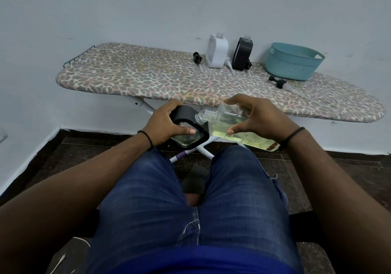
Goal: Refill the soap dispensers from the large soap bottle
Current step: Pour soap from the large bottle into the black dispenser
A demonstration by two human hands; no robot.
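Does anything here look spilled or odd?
No spill shows. Oddly, the pouring happens over the person's lap, off the ironing board: left hand holds a black dispenser, right hand tilts the large soap bottle.

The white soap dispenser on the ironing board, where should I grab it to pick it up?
Grip the white soap dispenser around its flat-sided body, below the neck, coming from the front, the side facing you. It stands upright near the wall with its top open, so keep it level. A pump lies at its right foot and the black soap dispenser stands close by.
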